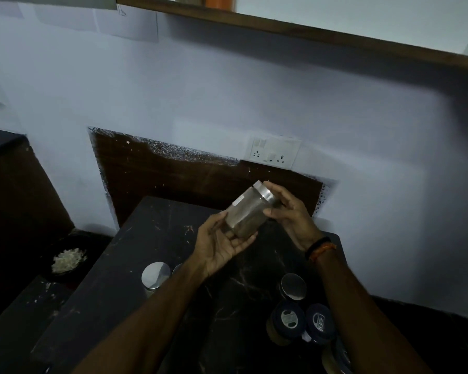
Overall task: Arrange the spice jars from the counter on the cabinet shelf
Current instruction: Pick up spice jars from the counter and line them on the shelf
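Note:
A clear spice jar with a silver lid and brown powder is held tilted in the air above the black marble counter. My left hand cradles its base from below, fingers curled round it. My right hand grips the lid end with thumb and fingers. On the counter stand a silver-lidded jar at the left, another silver-lidded jar at the right, and two dark-lidded jars in front of it. The wooden cabinet shelf runs across the top of the view.
A white switch and socket plate is on the wall above a dark wooden panel. A dark bowl with pale crumbs sits low at the left. More jars are partly cut off at the bottom right edge.

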### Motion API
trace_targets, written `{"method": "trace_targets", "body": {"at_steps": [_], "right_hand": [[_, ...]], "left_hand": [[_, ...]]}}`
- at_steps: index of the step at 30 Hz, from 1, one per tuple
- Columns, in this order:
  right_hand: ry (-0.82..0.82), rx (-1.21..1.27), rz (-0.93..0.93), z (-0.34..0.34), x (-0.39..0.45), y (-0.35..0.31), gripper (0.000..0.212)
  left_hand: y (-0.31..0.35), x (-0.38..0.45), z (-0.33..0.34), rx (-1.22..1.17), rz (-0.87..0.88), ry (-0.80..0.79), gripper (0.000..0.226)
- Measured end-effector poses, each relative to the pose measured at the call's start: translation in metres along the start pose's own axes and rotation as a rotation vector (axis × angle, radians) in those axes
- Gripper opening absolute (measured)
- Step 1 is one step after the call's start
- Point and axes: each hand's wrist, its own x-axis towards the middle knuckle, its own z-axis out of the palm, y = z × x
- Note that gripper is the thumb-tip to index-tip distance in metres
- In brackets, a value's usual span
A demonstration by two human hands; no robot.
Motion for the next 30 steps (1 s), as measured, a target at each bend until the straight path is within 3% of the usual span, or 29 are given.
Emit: {"method": "trace_targets", "body": {"at_steps": [4, 8, 15, 30], "right_hand": [[0.066, 0.087, -0.03, 0.005, 0.008, -0.006, 0.065], [0.139, 0.11, -0.078, 0.012, 0.016, -0.013, 0.06], [0.208, 0.092, -0.108, 0.02, 0.026, -0.043, 0.078], [0.231, -0.192, -0.23, 0.013, 0.063, -0.136, 0.054]], "left_hand": [[0.004, 0.004, 0.017, 0.096, 0.129, -0.096, 0.092], [0.009, 0.012, 0.031, 0.223, 0.246, -0.072, 0.079], [0.019, 0.02, 0.05, 0.441, 0.373, -0.095, 0.083], [0.082, 0.027, 0.133, 1.098, 0.606, -0.074, 0.099]]}}
